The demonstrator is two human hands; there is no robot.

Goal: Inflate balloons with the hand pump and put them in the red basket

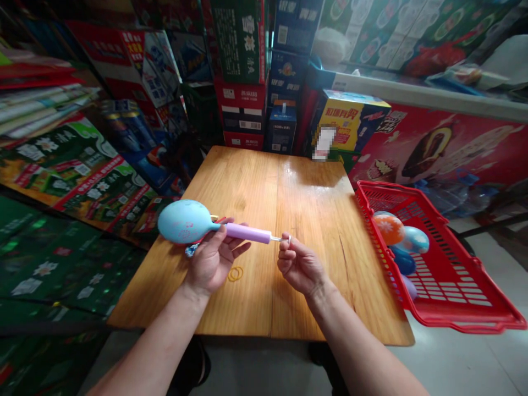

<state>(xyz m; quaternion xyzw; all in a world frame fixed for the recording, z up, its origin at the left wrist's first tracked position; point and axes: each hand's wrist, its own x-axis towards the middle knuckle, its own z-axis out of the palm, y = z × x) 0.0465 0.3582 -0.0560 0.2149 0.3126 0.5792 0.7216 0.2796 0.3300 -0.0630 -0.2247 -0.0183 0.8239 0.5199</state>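
Left hand [212, 261] clamped around a lilac cylindrical plastic hand pump [247, 232], apparently to keep the neck of a round, pale blue, flower-patterned balloon [184, 221] seated on the pump's end; right hand [300, 264] pinched, fingertips together, on a small metal ring [286, 240] at the pump's far end, seemingly for pulling. Both hands above a honey-toned wooden table [264, 308], with thin yellow rubber bands [235, 274] lying below the left hand, and a red plastic mesh basket [383, 242] of patterned balloons [406, 242] at the table's right edge.

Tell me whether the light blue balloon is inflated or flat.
Inflated: the light blue balloon bulges round, its neck on the pink hand pump in the left hand.
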